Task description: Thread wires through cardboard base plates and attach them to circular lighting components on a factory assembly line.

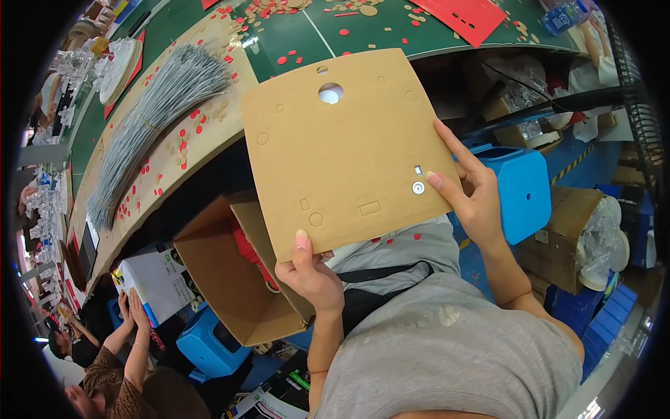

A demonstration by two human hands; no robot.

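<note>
Both hands (pixel 314 276) (pixel 471 195) grip brown card sheet (pixel 342 150); small metal eyelet (pixel 418 188), probably.

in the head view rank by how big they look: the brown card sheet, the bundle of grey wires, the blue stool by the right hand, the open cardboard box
1. brown card sheet, though it is nearest the camera
2. bundle of grey wires and open cardboard box: too alike to rank
3. blue stool, partly hidden by the right hand

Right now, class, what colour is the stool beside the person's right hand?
Blue: the stool, seen best in the head view.
</note>
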